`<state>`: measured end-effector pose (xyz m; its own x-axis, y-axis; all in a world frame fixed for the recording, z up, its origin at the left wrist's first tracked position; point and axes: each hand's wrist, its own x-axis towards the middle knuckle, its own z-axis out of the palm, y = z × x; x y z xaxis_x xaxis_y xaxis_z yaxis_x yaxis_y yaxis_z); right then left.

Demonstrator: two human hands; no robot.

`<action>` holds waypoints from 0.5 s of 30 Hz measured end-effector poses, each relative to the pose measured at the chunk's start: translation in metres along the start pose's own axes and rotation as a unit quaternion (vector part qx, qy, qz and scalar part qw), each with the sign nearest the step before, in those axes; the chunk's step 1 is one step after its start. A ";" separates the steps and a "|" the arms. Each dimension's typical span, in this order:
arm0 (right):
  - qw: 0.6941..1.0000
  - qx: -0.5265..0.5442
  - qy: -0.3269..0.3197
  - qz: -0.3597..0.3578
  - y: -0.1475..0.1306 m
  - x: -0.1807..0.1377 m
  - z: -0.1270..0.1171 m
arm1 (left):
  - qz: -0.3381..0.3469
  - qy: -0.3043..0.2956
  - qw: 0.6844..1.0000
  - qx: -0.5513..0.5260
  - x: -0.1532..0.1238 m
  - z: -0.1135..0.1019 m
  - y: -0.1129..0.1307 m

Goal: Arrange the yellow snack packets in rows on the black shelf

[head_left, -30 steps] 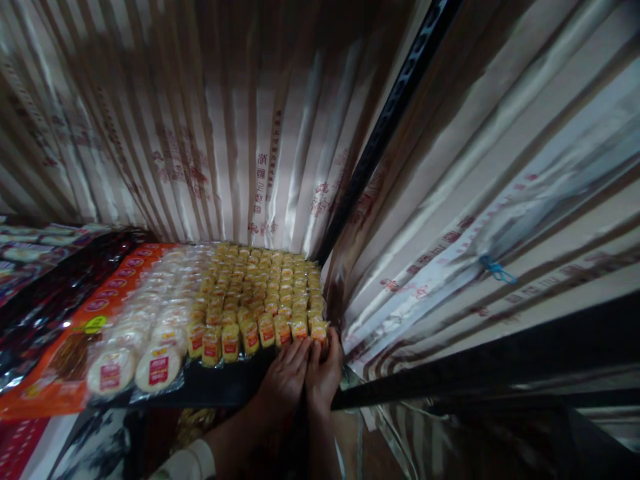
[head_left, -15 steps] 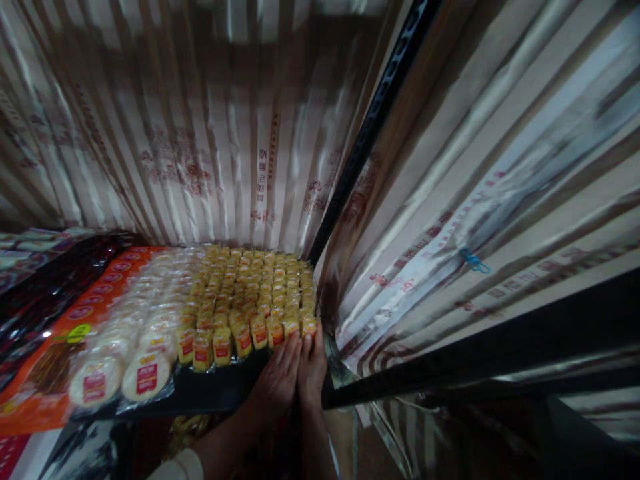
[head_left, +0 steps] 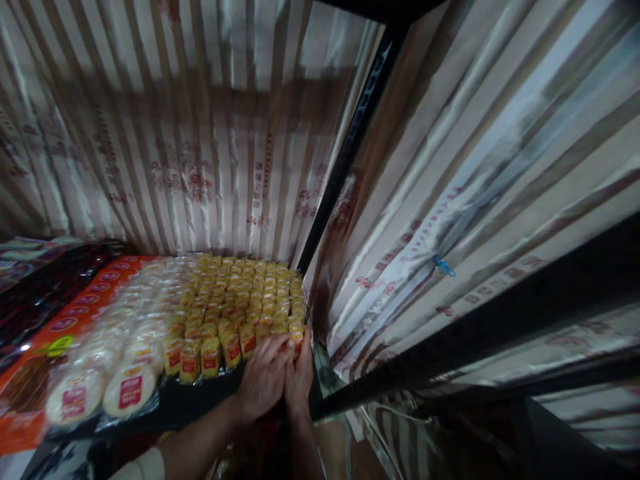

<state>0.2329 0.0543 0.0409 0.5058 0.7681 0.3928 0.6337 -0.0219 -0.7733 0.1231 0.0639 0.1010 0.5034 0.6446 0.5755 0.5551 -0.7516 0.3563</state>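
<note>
The left hand [head_left: 264, 371] now covers more of the front row of yellow packets [head_left: 231, 348] just ahead, apparently broadening contact beside the right hand [head_left: 300, 379]; whether either hand grips one, I cannot tell.

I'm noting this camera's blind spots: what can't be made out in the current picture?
Head view:
- Lower fronts of the yellow packets at the front right: covered by the left hand and right hand.
- Fine print on the white round packets: too small and blurred.
- Full outline of the orange bag: cut off by the left edge.
- Contents below the dark shelf: lost in shadow, partly behind the left forearm.
</note>
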 end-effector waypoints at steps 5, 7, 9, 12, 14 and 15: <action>0.995 -0.064 0.039 -0.065 -0.009 0.002 0.004 | 0.003 -0.025 0.999 0.028 0.091 -0.014 -0.012; 0.993 -0.093 0.038 -0.066 -0.013 0.003 0.004 | 0.030 -0.066 0.996 0.060 0.121 -0.003 -0.021; 0.991 -0.113 0.036 -0.066 -0.015 0.003 0.004 | 0.071 -0.109 0.988 0.088 0.141 0.012 -0.029; 0.990 -0.121 0.037 -0.061 -0.015 0.003 0.003 | 0.104 -0.161 0.973 0.126 0.158 0.039 -0.040; 0.991 -0.119 0.035 -0.056 -0.014 0.003 0.003 | 0.100 -0.175 0.969 0.141 0.163 0.052 -0.046; 0.991 -0.119 0.033 -0.054 -0.014 0.002 0.003 | 0.099 -0.171 0.969 0.146 0.165 0.058 -0.050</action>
<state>0.2238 0.0583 0.0510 0.4598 0.7314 0.5036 0.8018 -0.0983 -0.5894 0.2169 0.2159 0.1362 0.7821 0.5376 0.3152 0.5636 -0.8260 0.0104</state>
